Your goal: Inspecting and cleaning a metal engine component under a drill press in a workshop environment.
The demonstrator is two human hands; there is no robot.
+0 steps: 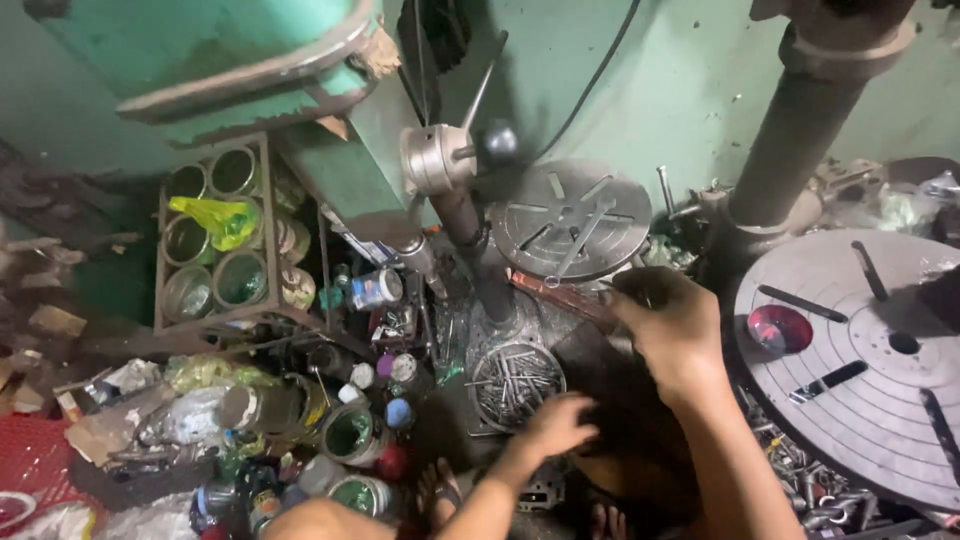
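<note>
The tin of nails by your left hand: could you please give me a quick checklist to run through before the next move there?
1. Left hand at the tin of nails: ok, fingers rest at its right rim.
2. Left hand holding a nail: cannot tell, the fingers are blurred.
3. Right hand grip: ok, it is closed on something beside the rusty bar; what it holds is hidden.
4. Tin upright: ok, open top faces up, nails inside.
5. Small slotted table bare: ok, nothing lies on it.
6. Feet away from loose metal: not ok, sandalled toes sit among cans and scrap.
</note>
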